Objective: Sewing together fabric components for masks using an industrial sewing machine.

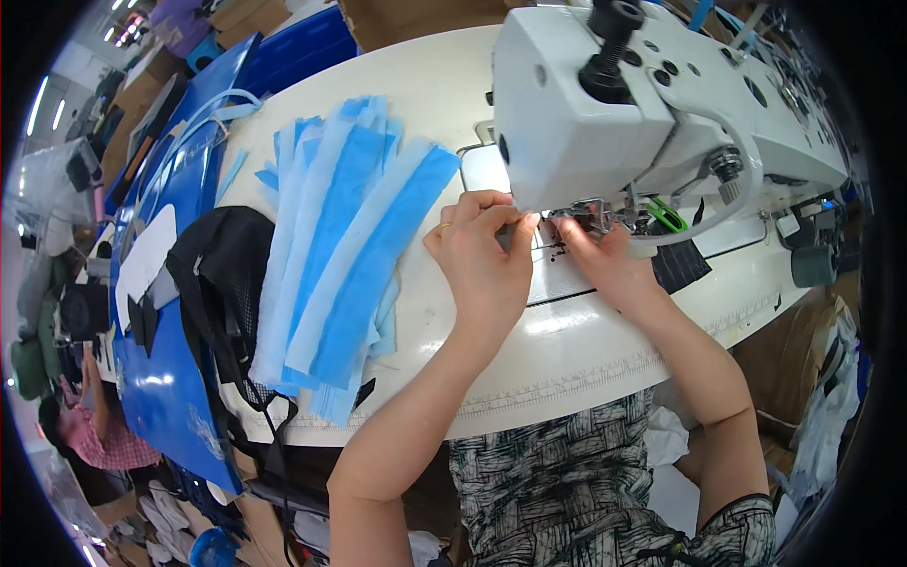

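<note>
Both hands meet at the needle area of a white sewing machine point(590, 123). My left hand point(484, 265) has its thumb and forefinger pinched together just left of the presser foot point(590, 215); what they hold, if anything, is too small to make out. Close by on the right, my right hand point(614, 265) reaches in under the machine head, its thumb and fingertips at the foot and partly hidden by it. A fanned pile of blue and white fabric strips point(354, 255) lies left of my left hand. Green-handled thread snips point(669, 215) sit just beyond my right hand.
A black mesh bag point(225, 274) lies at the table's left edge, beside a blue surface point(170, 378). A dark striped fabric piece point(678, 266) and a dark green thread spool point(812, 266) are on the right. Another person point(104, 435) is at far left.
</note>
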Tool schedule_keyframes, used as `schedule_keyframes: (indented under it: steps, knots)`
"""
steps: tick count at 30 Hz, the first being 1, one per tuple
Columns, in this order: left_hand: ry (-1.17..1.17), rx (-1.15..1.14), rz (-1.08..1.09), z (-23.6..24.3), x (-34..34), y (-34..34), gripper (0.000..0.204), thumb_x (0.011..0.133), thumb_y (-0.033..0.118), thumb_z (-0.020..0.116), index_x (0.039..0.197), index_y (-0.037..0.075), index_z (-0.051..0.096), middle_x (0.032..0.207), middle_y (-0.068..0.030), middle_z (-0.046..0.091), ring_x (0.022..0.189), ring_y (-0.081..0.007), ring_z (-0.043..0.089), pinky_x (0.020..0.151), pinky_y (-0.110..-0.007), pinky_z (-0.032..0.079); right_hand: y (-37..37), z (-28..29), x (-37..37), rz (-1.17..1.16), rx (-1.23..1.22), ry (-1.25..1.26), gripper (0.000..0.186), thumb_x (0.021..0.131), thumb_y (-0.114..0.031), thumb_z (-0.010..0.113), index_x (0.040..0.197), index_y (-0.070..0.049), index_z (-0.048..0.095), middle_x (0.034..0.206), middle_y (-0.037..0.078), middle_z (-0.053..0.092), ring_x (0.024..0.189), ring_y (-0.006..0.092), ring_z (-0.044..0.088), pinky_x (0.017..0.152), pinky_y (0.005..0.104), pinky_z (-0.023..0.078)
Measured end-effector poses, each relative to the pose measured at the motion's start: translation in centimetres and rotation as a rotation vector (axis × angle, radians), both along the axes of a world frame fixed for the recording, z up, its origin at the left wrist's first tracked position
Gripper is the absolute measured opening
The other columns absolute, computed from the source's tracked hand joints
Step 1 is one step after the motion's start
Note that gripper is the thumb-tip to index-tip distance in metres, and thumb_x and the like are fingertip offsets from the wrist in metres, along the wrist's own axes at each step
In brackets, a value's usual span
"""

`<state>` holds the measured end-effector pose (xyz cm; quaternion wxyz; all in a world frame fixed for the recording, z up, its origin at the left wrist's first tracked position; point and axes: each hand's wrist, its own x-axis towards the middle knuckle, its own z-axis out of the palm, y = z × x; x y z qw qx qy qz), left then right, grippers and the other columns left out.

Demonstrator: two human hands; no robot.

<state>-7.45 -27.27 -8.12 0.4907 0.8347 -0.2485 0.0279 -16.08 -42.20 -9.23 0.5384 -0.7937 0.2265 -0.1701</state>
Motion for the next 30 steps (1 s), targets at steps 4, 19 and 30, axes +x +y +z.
schedule_keyframes:
  steps: [4,19,30]
  knots:
    - [0.007,0.023,-0.038,0.2,0.2,0.6,0.011,0.083,0.019,0.080,0.087,0.009,0.080,0.103,0.0010,0.067,0.100,-0.0192,0.058,0.094,-0.039,0.030,0.8,1.9,-0.4,-0.030,0.054,0.091,0.013,0.089,-0.009,0.078,0.095,-0.001,0.070,0.087,0.004,0.072,0.078,0.0144,0.068,0.069,0.0291,0.052]
    - [0.023,-0.069,-0.049,-0.1,-0.1,1.1,0.005,0.082,0.014,0.079,0.080,0.009,0.076,0.111,-0.0007,0.065,0.107,-0.0223,0.057,0.097,-0.043,0.030,1.1,1.7,-0.3,0.123,-0.079,-0.052,0.012,0.094,-0.002,0.073,0.105,0.004,0.073,0.100,0.006,0.074,0.092,0.0113,0.066,0.086,0.0268,0.054]
    - [0.005,-0.151,0.091,0.1,-0.6,0.3,0.005,0.082,0.010,0.077,0.082,0.005,0.074,0.103,-0.0031,0.066,0.102,-0.0240,0.059,0.094,-0.041,0.034,0.4,1.5,-0.4,0.019,-0.182,-0.022,0.013,0.097,-0.011,0.075,0.104,-0.001,0.071,0.094,-0.001,0.071,0.081,0.0030,0.059,0.074,0.0194,0.047]
